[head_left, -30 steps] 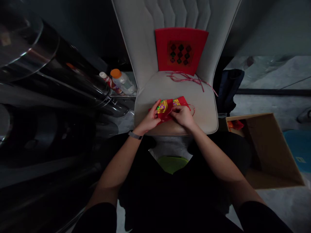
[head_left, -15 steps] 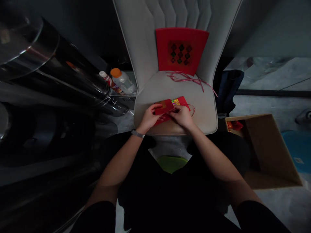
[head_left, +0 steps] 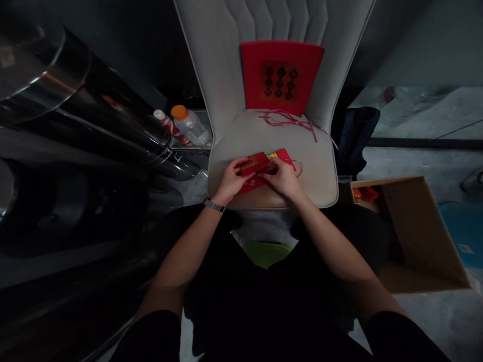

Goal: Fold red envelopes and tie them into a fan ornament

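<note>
Way out to the left of the hands, some big shiny steel cylinders (head_left: 94,118) are stacked up, and a clear plastic bottle with an orange cap (head_left: 189,125) is parked just past them, up ahead of the left hand. The left hand (head_left: 230,181) is pinched narrow, with thumb and fingers closed on one end of a small red paper packet (head_left: 255,164). The right hand (head_left: 284,182) is closed just as tightly on the other end, so the packet looks to be gripped from both sides for close work. Under both hands, a larger red packet with gold foil print (head_left: 283,157) is laid flat on a cream upholstered chair seat (head_left: 264,133), which seems to be serving as the work surface. Ahead of the right hand, a loose tangle of thin pink-red string (head_left: 290,120) is left on the seat within easy reach, and a red card with a dark diamond pattern (head_left: 282,75) is propped against the chair back. Off past the right hand, an open cardboard box (head_left: 418,236) is set on the floor, with a bit of red and gold packaging (head_left: 364,194) inside.
</note>
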A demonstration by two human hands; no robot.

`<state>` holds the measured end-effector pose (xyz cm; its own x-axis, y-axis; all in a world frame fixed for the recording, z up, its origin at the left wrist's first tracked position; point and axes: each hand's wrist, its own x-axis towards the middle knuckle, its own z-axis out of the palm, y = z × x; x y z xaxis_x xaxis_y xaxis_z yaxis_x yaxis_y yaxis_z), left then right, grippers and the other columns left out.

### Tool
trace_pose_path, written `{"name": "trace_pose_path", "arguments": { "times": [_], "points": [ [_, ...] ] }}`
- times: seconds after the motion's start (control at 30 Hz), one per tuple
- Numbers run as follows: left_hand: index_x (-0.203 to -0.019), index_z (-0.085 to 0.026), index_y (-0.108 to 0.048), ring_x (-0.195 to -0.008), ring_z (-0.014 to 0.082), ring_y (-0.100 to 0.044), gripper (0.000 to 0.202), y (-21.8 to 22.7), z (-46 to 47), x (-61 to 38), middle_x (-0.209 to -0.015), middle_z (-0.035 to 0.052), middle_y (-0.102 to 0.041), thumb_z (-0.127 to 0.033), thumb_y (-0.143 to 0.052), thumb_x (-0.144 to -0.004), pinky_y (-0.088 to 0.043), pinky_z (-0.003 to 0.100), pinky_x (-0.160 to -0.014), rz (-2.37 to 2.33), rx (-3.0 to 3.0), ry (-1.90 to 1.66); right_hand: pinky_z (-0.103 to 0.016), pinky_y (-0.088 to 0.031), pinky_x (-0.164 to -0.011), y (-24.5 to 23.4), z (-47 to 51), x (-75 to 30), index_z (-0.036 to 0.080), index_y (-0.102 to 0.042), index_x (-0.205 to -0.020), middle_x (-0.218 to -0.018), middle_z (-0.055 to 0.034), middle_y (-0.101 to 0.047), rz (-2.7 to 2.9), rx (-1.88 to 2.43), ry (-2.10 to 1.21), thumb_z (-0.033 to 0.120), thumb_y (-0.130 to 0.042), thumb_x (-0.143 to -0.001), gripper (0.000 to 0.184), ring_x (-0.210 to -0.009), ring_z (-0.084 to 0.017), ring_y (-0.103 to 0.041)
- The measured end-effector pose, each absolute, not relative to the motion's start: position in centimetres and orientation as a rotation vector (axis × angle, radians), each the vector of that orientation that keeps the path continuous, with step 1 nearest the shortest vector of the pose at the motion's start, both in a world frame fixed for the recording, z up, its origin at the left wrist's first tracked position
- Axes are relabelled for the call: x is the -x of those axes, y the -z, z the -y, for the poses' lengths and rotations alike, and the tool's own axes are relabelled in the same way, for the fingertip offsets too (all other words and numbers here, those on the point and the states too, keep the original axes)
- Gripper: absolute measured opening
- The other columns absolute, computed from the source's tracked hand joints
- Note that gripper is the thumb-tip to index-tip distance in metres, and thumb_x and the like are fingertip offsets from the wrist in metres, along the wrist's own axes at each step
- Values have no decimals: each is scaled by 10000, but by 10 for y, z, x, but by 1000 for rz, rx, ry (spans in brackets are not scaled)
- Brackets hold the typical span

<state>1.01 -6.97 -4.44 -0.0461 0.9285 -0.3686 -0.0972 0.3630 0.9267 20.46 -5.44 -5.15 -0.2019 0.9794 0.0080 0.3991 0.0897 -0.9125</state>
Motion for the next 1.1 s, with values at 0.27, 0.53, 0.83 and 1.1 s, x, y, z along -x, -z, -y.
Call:
{"name": "trace_pose_path", "arguments": {
  "times": [0.27, 0.53, 0.83, 1.1],
  "points": [
    [-1398, -219, -498, -554, 122, -687, 732, 42, 59, 6, -917, 7, -722, -182, -856, -761, -540, 227, -532, -1448, -918, -990, -438, -485, -1090, 30, 51, -225, 231, -759, -1238, -1340, -125, -660, 2125, 1309, -580, 216, -557, -962, 343, -1259, -290, -617],
    [-1315, -196, -606, -663, 138, -678, 569, 54, 24, 16, -951, 39, -728, -220, -799, -780, -546, 244, -630, -1564, -1043, -1062, -390, -533, -766, 9, 99, -200, 215, -705, -1305, -1070, -138, -777, 2264, 1597, -687, 350, -575, -1003, 356, -865, -291, -731],
    [-1173, -170, -683, -740, 154, -683, 495, 48, -2, 14, -869, 34, -750, -258, -868, -722, -523, 247, -710, -1431, -1208, -1027, -421, -550, -978, 19, 94, -217, 221, -663, -1402, -1322, -134, -733, 2200, 1292, -780, 442, -567, -1043, 432, -1154, -290, -710],
    [-1240, -162, -656, -754, 169, -698, 392, 50, -14, 29, -939, 77, -760, -232, -729, -861, -531, 268, -712, -1644, -1342, -882, -625, -328, -1223, 41, 86, -217, 190, -608, -1481, -1613, -177, -505, 2485, 1346, -575, 463, -663, -984, 570, -1527, -399, -409]
  ]
}}
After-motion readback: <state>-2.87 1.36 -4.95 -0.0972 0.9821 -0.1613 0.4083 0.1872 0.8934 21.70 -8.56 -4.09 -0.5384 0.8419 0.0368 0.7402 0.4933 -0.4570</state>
